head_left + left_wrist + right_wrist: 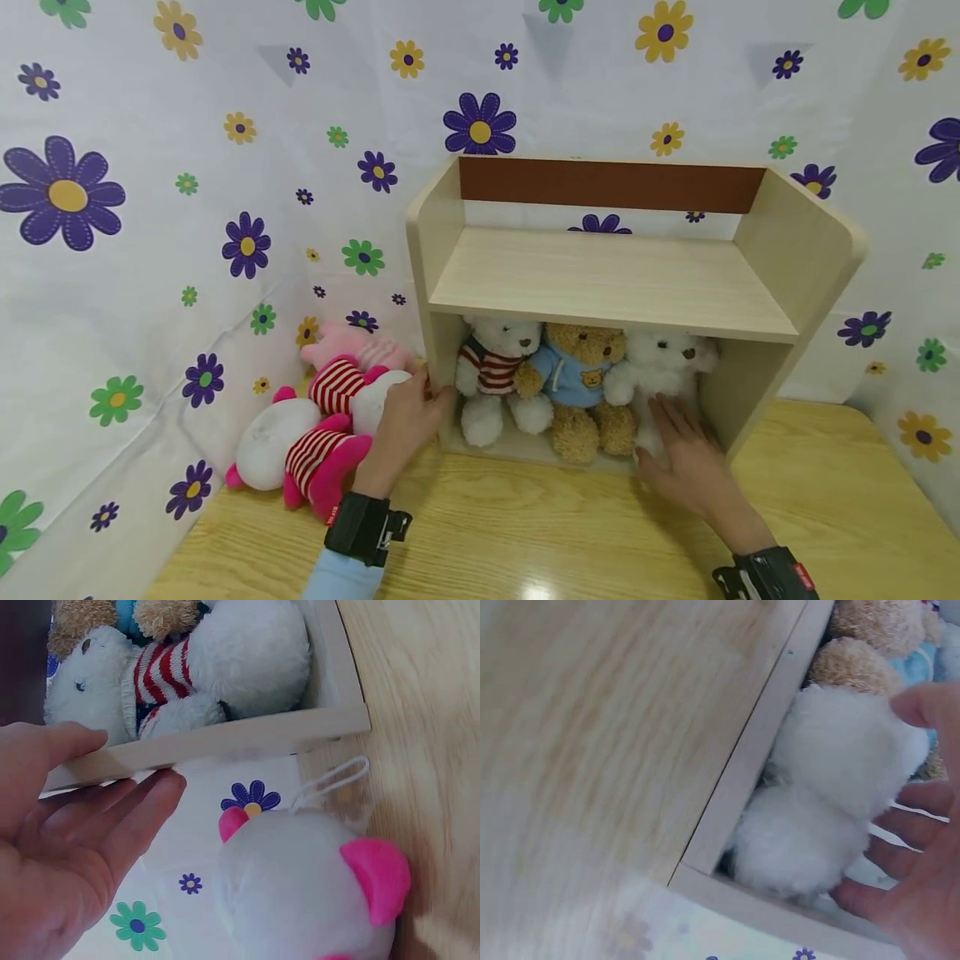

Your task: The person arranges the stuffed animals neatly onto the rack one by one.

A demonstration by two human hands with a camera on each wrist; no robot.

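Note:
A light wooden shelf [798, 250] stands on the table, with three teddy bears side by side in its lower compartment. At left is a white bear in a striped sweater [501, 371]; a brown bear in a blue hoodie [573, 379] sits in the middle. My left hand [405, 421] holds the front edge of the left side panel [225, 739], thumb inside and fingers outside. With fairly straight fingers, my right hand [690, 467] touches the plain white bear [840, 750] at the right end, covering part of its lower body in the head view.
Left of the shelf lie pink and white plush toys [273, 442] in striped tops, beside a pink plush [356, 342]. Above the bears is an upper shelf board [600, 275]. A flower-print cloth [150, 308] hangs behind the wooden table [525, 525].

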